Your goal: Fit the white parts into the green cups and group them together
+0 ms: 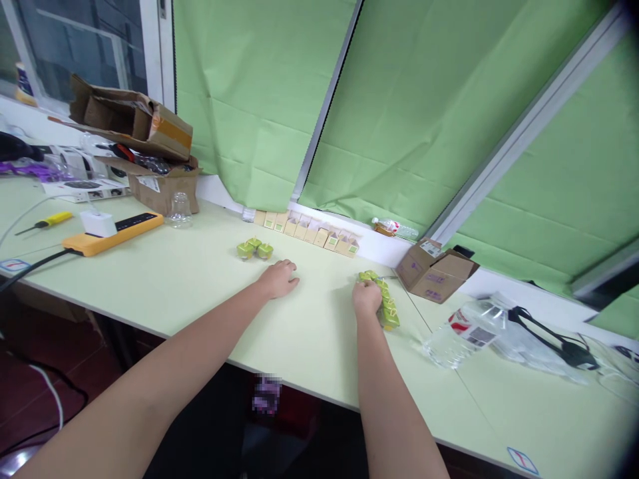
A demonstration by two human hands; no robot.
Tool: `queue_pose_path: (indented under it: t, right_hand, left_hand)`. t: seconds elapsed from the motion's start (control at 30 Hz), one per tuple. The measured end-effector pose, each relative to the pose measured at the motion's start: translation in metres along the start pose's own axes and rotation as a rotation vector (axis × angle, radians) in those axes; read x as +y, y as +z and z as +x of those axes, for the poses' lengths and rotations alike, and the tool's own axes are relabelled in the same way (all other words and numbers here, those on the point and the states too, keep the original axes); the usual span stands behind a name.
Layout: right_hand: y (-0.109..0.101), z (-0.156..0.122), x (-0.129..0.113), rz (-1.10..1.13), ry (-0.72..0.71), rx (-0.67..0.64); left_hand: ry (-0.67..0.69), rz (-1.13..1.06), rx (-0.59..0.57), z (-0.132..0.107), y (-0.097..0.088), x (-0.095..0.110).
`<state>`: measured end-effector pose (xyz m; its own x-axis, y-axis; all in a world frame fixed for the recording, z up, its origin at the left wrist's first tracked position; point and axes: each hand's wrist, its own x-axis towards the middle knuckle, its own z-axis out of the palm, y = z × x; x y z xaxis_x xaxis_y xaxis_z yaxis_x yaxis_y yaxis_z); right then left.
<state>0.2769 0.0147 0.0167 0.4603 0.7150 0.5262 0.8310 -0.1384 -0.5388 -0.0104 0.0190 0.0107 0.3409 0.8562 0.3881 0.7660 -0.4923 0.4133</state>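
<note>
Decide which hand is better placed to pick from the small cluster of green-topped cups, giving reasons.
Probably the left hand: it is nearer the small cluster and shows nothing held, while the right hand is at the longer green-topped row.

Soft, even light on tbl (pixel 312 339); dim underneath; sl. blur; R corners dark.

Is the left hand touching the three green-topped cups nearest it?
Apart: the head view shows pale tabletop between the left hand and the green-topped cups.
</note>
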Motion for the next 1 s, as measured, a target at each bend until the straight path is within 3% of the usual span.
queue_pose_path:
  t: [0.13, 0.2, 0.3, 0.4, 0.47, 0.6, 0.7, 0.87, 1.0]
  right_hand:
    - [-0.004, -0.006, -0.017, 0.027, 0.083, -0.039]
    - [-0.005, -0.016, -0.037, 0.085, 0.007, -0.089]
    - [-0.002, -0.039, -0.072, 0.308, -0.167, -0.278]
    - [0.006, -0.058, -0.095, 0.554, -0.228, -0.449]
    - [0.011, -0.065, -0.1, 0.711, -0.208, -0.484]
    - [0.012, -0.064, -0.101, 0.937, -0.034, -0.44]
    - [0.005, -0.059, -0.102, 1.054, 0.188, -0.426]
    - [-0.004, -0.053, -0.098, 1.101, 0.536, -0.488]
    - [-0.001, -0.051, -0.093, 1.133, 0.663, -0.534]
  left_hand:
    - [0.081, -0.127, -0.003, -0.003, 0.0, 0.006]
    - [0.095, -0.209, -0.01, -0.006, 0.0, 0.012]
    - [0.136, -0.385, -0.033, -0.009, -0.002, 0.022]
    - [0.179, -0.531, -0.055, -0.01, -0.004, 0.03]
    - [0.157, -0.55, -0.055, -0.009, -0.006, 0.032]
    - [0.113, -0.548, -0.047, -0.006, -0.003, 0.032]
    - [0.074, -0.548, -0.024, -0.004, 0.004, 0.025]
    - [-0.019, -0.358, 0.061, 0.003, 0.011, 0.002]
    - [0.005, -0.224, 0.16, 0.001, 0.003, 0.001]
